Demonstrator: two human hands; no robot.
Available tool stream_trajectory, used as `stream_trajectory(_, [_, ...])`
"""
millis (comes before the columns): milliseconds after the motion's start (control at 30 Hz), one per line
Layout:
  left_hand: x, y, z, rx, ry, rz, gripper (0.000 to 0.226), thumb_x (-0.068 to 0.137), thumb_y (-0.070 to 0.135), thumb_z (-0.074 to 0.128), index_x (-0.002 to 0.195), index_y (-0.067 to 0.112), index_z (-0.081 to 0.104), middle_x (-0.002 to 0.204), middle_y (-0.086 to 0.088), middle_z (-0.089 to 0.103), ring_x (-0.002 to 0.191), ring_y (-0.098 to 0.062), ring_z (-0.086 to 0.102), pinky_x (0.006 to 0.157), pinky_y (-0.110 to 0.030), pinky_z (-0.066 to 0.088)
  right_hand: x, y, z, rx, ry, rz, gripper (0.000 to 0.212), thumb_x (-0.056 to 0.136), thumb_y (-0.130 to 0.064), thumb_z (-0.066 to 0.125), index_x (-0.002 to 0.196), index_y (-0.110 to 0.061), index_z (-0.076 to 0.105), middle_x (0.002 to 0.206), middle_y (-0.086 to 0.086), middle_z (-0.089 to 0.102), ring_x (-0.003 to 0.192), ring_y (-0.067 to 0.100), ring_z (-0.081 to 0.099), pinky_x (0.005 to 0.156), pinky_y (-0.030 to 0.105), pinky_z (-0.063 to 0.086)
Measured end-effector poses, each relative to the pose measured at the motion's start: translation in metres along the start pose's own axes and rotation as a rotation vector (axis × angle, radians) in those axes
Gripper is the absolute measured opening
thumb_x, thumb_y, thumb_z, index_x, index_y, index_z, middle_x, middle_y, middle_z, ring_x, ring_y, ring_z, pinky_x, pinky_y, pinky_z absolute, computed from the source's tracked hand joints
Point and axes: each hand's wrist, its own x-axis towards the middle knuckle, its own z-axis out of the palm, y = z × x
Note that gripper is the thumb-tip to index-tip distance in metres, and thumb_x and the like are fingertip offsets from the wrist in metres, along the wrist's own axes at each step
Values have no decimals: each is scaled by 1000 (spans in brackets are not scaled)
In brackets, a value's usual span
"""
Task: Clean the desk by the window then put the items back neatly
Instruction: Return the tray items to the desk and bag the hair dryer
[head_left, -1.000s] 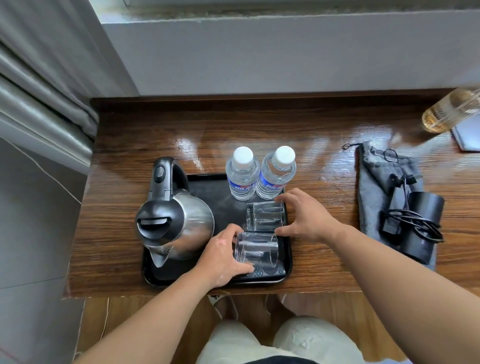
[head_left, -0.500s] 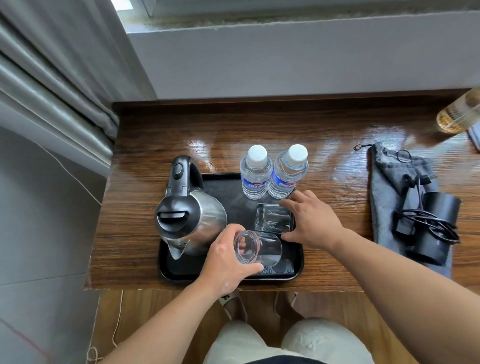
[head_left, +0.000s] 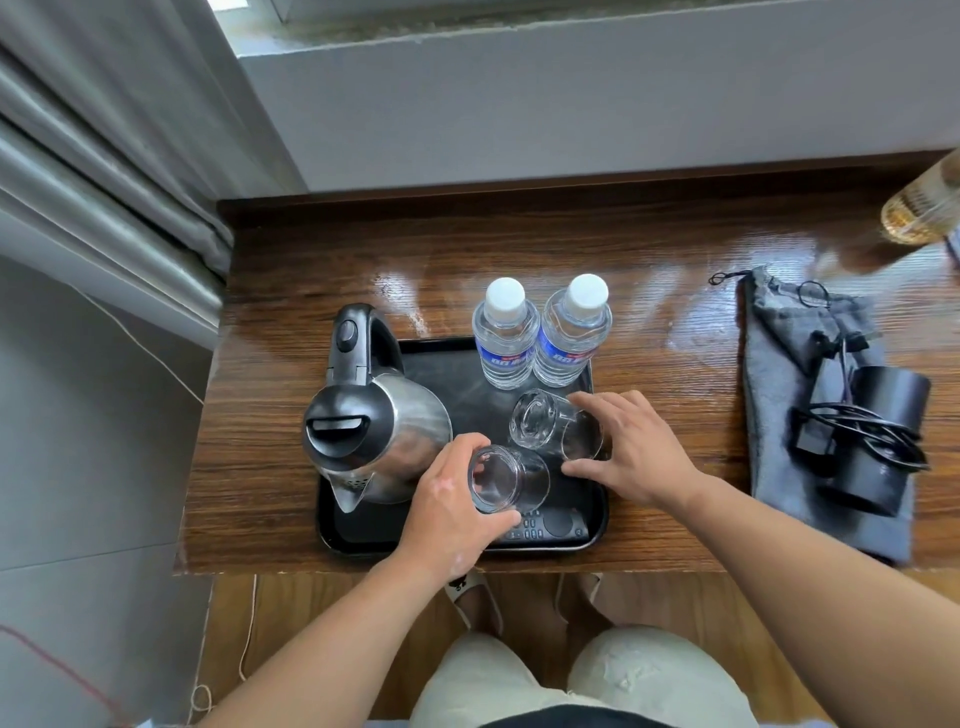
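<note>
Gripping the near glass (head_left: 506, 480) in your left hand (head_left: 447, 514), you hold it lifted and tilted just beside the kettle (head_left: 374, 421), while your right hand (head_left: 631, 447) curls round the far glass (head_left: 550, 426), also tilted, in front of the water bottles (head_left: 540, 343). Both are over the black tray (head_left: 337, 538) on the desk (head_left: 260, 467), probably so you can stand them side by side as a tidy pair.

Grey curtain (head_left: 104, 171) at left, pale wall (head_left: 571, 104) at top, white cord (head_left: 248, 634) over wooden floor (head_left: 291, 608)
</note>
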Motion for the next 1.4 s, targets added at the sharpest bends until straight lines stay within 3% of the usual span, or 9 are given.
stream_trajectory(233, [2, 0, 10, 29, 50, 10, 76, 61, 26, 91, 126, 29, 52, 117, 14, 56, 107, 0, 51, 94, -2, 34, -4, 6, 12, 101, 26, 2, 85, 73, -76, 61, 143, -35, 40, 131, -11, 58, 128, 14, 38, 109, 43, 41])
stream_trajectory(400, [5, 2, 16, 41, 64, 24, 79, 61, 25, 92, 128, 29, 52, 121, 14, 54, 110, -3, 52, 100, -12, 38, -13, 16, 18, 140, 36, -8, 84, 76, -67, 67, 147, -35, 35, 144, -11, 50, 139, 13, 31, 113, 47, 39])
stream_trajectory(567, [9, 4, 19, 46, 97, 28, 79, 60, 21, 93, 129, 25, 55, 121, 12, 55, 110, -4, 52, 98, -3, 32, -10, 18, 22, 120, 96, -49, 82, 77, -64, 72, 145, -28, 43, 160, -9, 30, 144, 20, 27, 119, 44, 31])
stream_trajectory(733, [15, 6, 25, 60, 157, 24, 80, 60, 20, 94, 130, 20, 55, 122, 8, 57, 112, -6, 53, 98, -1, 30, -4, 16, 24, 136, 156, -24, 83, 74, -57, 80, 143, -28, 45, 155, -7, 33, 139, 20, 30, 118, 40, 32])
stream_trajectory(800, [17, 6, 27, 61, 201, 6, 81, 62, 22, 94, 132, 18, 53, 125, 7, 58, 115, -8, 53, 102, -6, 33, 0, 13, 25, 152, 172, 6, 84, 72, -54, 83, 143, -27, 47, 153, -7, 34, 137, 19, 31, 116, 35, 30])
stream_trajectory(967, [20, 6, 36, -36, 291, -122, 72, 68, 24, 91, 128, 13, 52, 120, 0, 60, 110, -21, 60, 99, -40, 52, 8, 6, 29, 162, 201, 72, 84, 70, -52, 86, 141, -26, 49, 149, -8, 37, 134, 19, 35, 113, 29, 29])
stream_trajectory(1267, [28, 9, 47, -156, 325, -242, 81, 81, 20, 82, 148, 17, 36, 144, -10, 50, 129, -26, 55, 106, -44, 50, 9, 1, 34, 162, 252, 133, 82, 66, -52, 88, 137, -28, 53, 144, -8, 37, 132, 19, 38, 108, 28, 34])
stream_trajectory(1333, [32, 11, 48, -202, 335, -275, 77, 81, 19, 82, 143, 20, 37, 136, -6, 56, 122, -25, 60, 104, -44, 51, 9, -1, 35, 157, 248, 149, 82, 66, -53, 87, 137, -29, 54, 146, -9, 35, 134, 18, 37, 108, 28, 34])
stream_trajectory(1400, [36, 11, 48, -249, 353, -293, 65, 79, 17, 84, 127, 25, 41, 114, 9, 59, 106, -21, 66, 98, -44, 55, 10, -3, 36, 148, 245, 156, 81, 66, -54, 87, 137, -28, 55, 147, -10, 33, 135, 17, 35, 109, 31, 35])
